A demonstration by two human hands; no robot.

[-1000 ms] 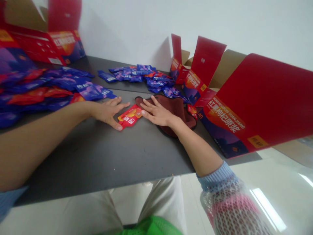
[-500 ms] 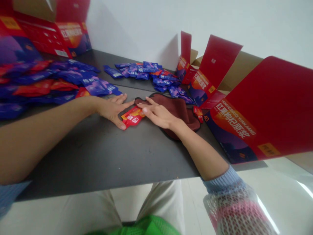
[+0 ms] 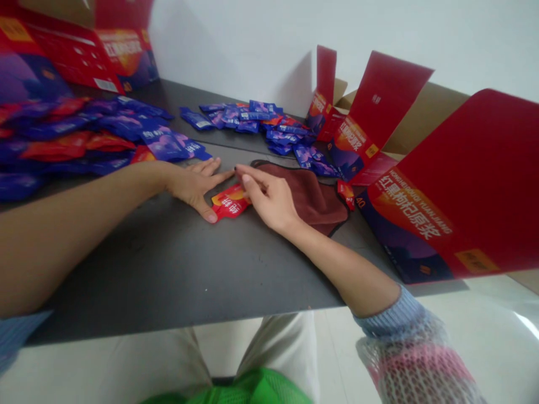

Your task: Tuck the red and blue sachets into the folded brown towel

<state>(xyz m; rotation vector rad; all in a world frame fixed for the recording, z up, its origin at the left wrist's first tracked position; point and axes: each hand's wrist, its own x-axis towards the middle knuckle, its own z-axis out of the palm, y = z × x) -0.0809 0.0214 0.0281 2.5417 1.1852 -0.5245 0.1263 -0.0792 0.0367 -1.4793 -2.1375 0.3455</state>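
Note:
My left hand [image 3: 193,185] lies on the grey table with its fingers spread. Its thumb touches the lower left end of a red and orange sachet [image 3: 230,202], which lies flat. Just to the right, my right hand [image 3: 272,199] has its thumb and fingers pinched together over the sachet's upper right end. A dark bit of the cloth's edge shows at those fingertips. The brown cloth [image 3: 314,193] spreads out under and behind this hand, rumpled on the table. Part of the sachet is hidden by my right hand.
A large heap of blue and red sachets [image 3: 84,134] lies at left, and a smaller pile [image 3: 252,118] at the back. Open red cartons stand at left [image 3: 122,62] and right [image 3: 421,213]. One red sachet [image 3: 346,193] lies beside the right carton.
My right hand has gone from fingers laid out flat on the cloth to a pinch, gathering the cloth's left corner off the table. My left hand has stayed in place.

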